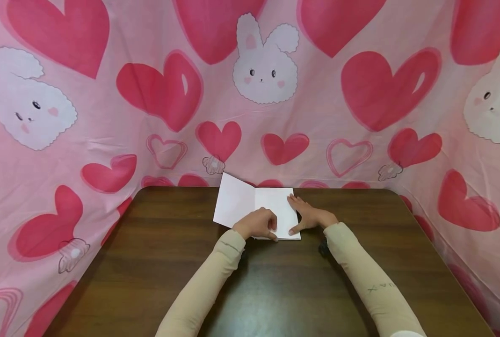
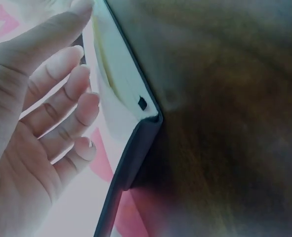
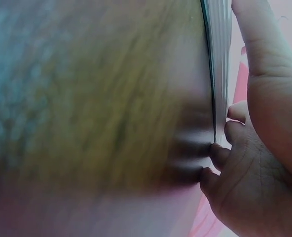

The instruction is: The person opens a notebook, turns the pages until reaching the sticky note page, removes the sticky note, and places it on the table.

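An open notebook [image 1: 283,206] with blank white pages lies near the table's far edge, its left side [image 1: 235,196] raised at a slant. Its dark cover [image 2: 141,143] shows in the left wrist view, where a small black tab [image 2: 142,102] sticks out by the spine. My left hand [image 1: 258,222] is over the middle of the notebook, fingers loosely bent and thumb tip at the near page edge. My right hand [image 1: 310,215] rests at the notebook's right side, thumb on the page. In the right wrist view, its fingertips [image 3: 217,153] touch the table beside the page block [image 3: 220,49].
The brown wooden table [image 1: 148,281] extends towards me and to both sides. A pink cloth [image 1: 250,112] with hearts and rabbit faces hangs behind the table and along its left and right sides.
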### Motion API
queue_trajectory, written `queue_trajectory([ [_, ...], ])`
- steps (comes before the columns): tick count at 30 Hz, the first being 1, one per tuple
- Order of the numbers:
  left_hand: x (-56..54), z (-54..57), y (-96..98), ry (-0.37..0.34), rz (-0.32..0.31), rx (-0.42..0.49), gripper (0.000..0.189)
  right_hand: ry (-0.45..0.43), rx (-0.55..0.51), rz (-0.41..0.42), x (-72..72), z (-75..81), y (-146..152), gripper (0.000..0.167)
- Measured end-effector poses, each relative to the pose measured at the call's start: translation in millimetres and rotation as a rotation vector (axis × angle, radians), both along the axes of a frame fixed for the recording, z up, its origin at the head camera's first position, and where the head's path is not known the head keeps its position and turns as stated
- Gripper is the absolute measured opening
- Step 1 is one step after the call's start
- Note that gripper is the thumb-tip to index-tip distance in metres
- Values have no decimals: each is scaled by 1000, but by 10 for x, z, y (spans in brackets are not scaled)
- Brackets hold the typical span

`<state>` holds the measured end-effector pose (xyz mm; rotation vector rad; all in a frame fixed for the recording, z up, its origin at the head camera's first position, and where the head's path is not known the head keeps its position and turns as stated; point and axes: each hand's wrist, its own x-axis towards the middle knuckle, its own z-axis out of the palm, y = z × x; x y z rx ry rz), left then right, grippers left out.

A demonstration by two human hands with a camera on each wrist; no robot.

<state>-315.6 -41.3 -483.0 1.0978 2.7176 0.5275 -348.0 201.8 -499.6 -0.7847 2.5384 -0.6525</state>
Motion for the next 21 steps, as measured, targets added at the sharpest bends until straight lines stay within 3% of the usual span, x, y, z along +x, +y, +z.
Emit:
queue_trajectory([
  [5, 1, -1, 10, -30, -7, -18, 30, -2, -18, 3, 14, 34, -8, 125],
  [21, -27, 19, -55, -87, -11, 39, 28, -5, -22, 7, -37, -18, 5, 126],
])
